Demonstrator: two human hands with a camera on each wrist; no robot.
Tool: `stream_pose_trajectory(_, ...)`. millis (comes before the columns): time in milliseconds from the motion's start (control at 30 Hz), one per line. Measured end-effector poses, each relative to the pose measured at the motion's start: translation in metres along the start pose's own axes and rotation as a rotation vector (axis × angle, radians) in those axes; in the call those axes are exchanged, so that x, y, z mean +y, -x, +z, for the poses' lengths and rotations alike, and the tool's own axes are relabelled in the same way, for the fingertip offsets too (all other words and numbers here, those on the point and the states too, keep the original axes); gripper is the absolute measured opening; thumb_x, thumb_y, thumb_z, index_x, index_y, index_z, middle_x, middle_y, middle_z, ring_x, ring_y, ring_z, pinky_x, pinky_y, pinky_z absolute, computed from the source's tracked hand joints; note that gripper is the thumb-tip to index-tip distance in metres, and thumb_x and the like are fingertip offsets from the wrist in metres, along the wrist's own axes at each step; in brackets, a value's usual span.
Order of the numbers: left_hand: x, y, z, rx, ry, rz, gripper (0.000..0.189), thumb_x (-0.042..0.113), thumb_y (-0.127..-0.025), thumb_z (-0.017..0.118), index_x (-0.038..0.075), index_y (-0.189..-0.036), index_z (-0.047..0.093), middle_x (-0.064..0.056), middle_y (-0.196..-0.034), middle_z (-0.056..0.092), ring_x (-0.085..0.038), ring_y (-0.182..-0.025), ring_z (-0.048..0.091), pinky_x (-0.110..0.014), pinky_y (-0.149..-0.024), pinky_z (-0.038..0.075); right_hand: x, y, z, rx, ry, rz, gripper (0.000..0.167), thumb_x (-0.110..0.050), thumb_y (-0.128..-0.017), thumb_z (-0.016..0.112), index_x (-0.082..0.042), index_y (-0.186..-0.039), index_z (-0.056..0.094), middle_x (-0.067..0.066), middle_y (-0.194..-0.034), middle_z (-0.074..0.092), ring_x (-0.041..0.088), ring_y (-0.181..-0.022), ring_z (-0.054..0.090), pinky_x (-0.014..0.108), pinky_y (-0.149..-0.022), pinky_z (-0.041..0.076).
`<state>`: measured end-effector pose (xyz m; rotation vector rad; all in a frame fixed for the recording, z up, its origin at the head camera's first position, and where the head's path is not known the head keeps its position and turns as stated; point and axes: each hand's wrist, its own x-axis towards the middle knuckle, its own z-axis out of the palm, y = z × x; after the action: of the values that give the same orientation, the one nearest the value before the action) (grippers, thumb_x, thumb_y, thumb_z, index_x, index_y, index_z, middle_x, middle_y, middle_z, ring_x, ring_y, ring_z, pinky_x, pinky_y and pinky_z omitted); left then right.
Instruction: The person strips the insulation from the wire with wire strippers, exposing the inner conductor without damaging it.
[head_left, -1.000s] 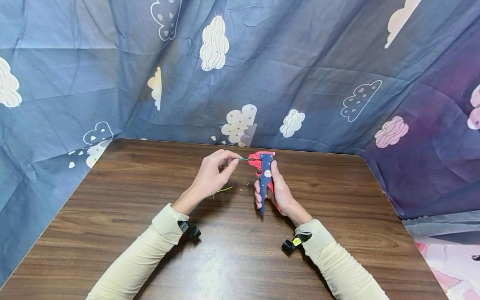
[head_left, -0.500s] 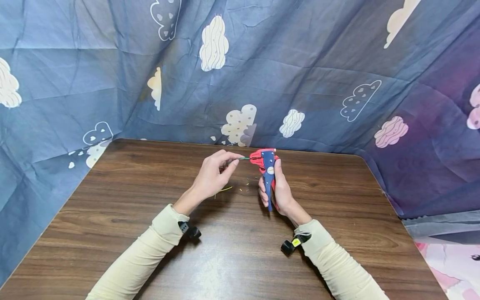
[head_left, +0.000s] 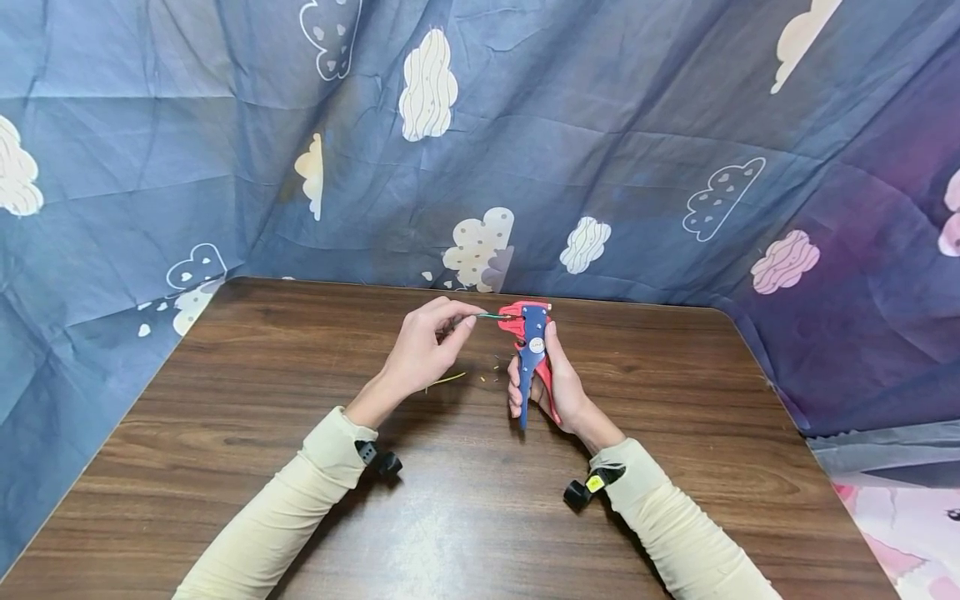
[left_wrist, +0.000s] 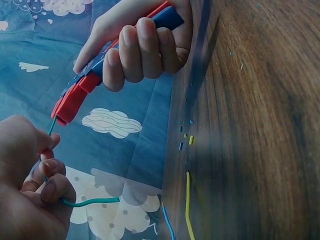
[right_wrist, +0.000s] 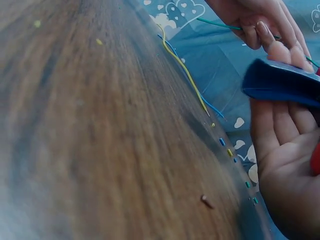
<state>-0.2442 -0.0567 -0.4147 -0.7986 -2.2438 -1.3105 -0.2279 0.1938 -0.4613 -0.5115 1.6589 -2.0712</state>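
My left hand (head_left: 429,346) pinches a thin green wire (left_wrist: 95,201) between thumb and fingertips. In the left wrist view the wire winds through the curled fingers, its loose tail sticking out below. Its other end reaches the red jaws of a blue and red wire stripper (head_left: 534,325). My right hand (head_left: 564,385) grips this tool upright by its handles, thumb up along the back. The handles stand spread apart in the head view. Both hands are raised above the table, with the jaws facing left.
On the brown wooden table (head_left: 300,358) lie a yellow wire (left_wrist: 188,205) and a blue wire (left_wrist: 168,223). Several cut bits of insulation (left_wrist: 191,140) are scattered beyond their ends. A blue cloud-patterned cloth (head_left: 525,150) hangs right behind the table's far edge.
The wire stripper moved slightly right with its handles squeezed closer, then came back left, and the handles are spread again. The left hand has barely moved and still pinches the green wire.
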Motion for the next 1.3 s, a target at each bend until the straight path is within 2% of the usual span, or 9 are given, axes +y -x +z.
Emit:
stream_pose_trajectory(233,-0.001,-0.002,-0.001,-0.002,-0.002,-0.006,0.018,0.014,-0.107,0.067,0.015,-0.117,0.082,0.002,-0.083,0.058,-0.014,-0.070,0.050,-0.026,-0.063,0.040,0.000,0.001,0.000,-0.058,-0.023,-0.012,0.092,-0.077,-0.106,0.002,-0.007,-0.098,0.061,0.004,-0.080,0.068,0.020,-0.070,0.071,0.042,-0.073,0.065)
stream_pose_trajectory(600,-0.003,-0.002,-0.005,-0.011,-0.017,-0.027,0.018,0.014,-0.106,0.068,0.016,-0.118,0.082,0.002,-0.083,0.059,-0.015,-0.071,0.051,-0.028,-0.065,0.042,0.000,0.000,-0.004,-0.071,-0.083,0.004,0.091,-0.076,-0.106,0.003,-0.008,-0.099,0.064,0.005,-0.081,0.071,0.020,-0.073,0.074,0.041,-0.076,0.066)
stream_pose_trajectory(900,-0.007,-0.005,-0.015,0.008,-0.009,-0.048,0.018,0.015,-0.105,0.071,0.018,-0.117,0.084,0.002,-0.082,0.062,-0.015,-0.065,0.051,-0.027,-0.061,0.042,0.000,0.000,-0.005,-0.055,-0.089,0.027,0.091,-0.079,-0.106,0.007,-0.008,-0.100,0.064,0.005,-0.082,0.072,0.019,-0.074,0.074,0.041,-0.078,0.066)
stream_pose_trajectory(1133,-0.012,-0.007,-0.026,0.015,-0.080,-0.051,0.015,0.016,-0.104,0.073,0.017,-0.114,0.085,0.001,-0.076,0.055,-0.018,-0.066,0.047,-0.029,-0.060,0.037,0.001,0.000,-0.006,-0.047,-0.062,0.030,0.091,-0.079,-0.106,0.006,-0.008,-0.100,0.063,0.005,-0.083,0.072,0.019,-0.074,0.074,0.042,-0.078,0.066)
stream_pose_trajectory(1300,-0.017,-0.006,-0.030,-0.015,-0.151,-0.106,0.014,0.022,-0.106,0.072,0.019,-0.111,0.085,0.001,-0.073,0.047,-0.016,-0.066,0.043,-0.030,-0.061,0.033,0.002,-0.001,-0.006,-0.042,-0.045,0.045,0.093,-0.080,-0.105,0.005,-0.008,-0.099,0.064,0.005,-0.083,0.072,0.019,-0.073,0.073,0.042,-0.077,0.066)
